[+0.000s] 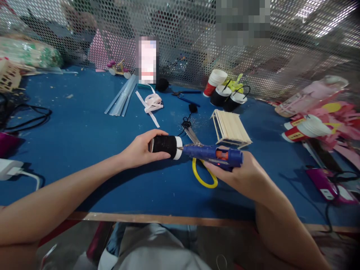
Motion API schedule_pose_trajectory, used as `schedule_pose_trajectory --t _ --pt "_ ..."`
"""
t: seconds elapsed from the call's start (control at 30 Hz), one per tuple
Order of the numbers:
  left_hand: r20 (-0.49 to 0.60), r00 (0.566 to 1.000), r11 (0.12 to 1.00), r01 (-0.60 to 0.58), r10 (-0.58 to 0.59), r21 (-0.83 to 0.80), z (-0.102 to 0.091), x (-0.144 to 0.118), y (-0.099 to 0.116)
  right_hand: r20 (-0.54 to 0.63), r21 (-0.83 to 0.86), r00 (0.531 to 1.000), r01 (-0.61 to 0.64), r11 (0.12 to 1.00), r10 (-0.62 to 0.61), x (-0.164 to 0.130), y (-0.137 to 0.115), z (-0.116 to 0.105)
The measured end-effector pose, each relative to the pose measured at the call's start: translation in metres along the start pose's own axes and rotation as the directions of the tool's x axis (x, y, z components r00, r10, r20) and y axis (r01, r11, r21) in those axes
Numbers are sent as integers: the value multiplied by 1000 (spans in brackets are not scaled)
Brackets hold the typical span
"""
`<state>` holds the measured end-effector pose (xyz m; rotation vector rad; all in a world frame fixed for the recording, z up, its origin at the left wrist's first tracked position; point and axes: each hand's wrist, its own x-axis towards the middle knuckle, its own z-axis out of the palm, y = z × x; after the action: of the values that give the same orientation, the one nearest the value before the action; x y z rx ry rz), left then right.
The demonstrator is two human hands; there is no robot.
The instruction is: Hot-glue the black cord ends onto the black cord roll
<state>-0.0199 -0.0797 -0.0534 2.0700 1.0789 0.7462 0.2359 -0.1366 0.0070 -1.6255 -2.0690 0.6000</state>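
Left hand [139,150] is wrapped round a black-wrapped paper cup [165,146] lying on its side, fingers curled over the top, thumb under; right hand [242,174] is closed round the grip of a blue glue gun [213,154], nozzle touching the cup's white rim. Cup sits just left of the gun, both low over the blue table [84,131]. To do this bit well, I'd judge: keep nozzle on the rim edge, squeeze slow, turn the cup w/ the left hand rather than dragging the gun, keep fingertips back from hot glue & clear of the wet bead. Counts: 1 glue gun, 1 cup in hand, 1 pair of yellow-handled scissors [201,168] under the gun, 1 stick-built frame [230,129] just behind the gun, 3 cups [225,92] standing far behind it (1 red/white stack, 2 black), 1 bundle of clear glue sticks [122,97] behind & left of the gun, 1 ribbon scrap [152,103] beside them; more cups right of the gun, no. unclear
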Motion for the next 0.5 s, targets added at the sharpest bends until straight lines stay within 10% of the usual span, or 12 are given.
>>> schedule_pose_trajectory --t 0.5 --pt "-6 999 998 -50 50 31 2 -1 -1 -23 -17 999 46 999 -47 0 -5 -2"
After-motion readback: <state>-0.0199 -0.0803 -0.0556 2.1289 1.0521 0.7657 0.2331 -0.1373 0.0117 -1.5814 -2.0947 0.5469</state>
